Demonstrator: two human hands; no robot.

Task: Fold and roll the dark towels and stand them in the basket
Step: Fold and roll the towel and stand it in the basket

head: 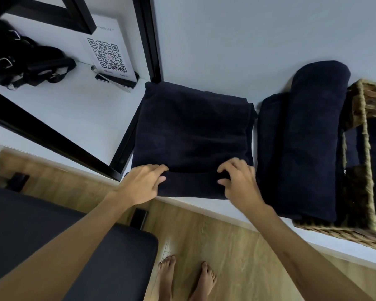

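Note:
A folded dark navy towel (193,131) lies flat on the white counter (204,61), its near edge turned over into a short roll (193,185). My left hand (143,183) grips the left end of that roll, fingers curled over it. My right hand (239,181) grips the right end the same way. To the right, a rolled dark towel (313,137) lies on another dark towel (269,148), leaning against the woven basket (365,118). More dark fabric shows inside the basket.
A black-framed mirror (74,105) stands at the left and reflects a QR-code sign (106,54) and a black strapped bag (26,59). A dark padded bench (74,246) sits below left on the wooden floor (237,246). My bare feet are below the counter edge.

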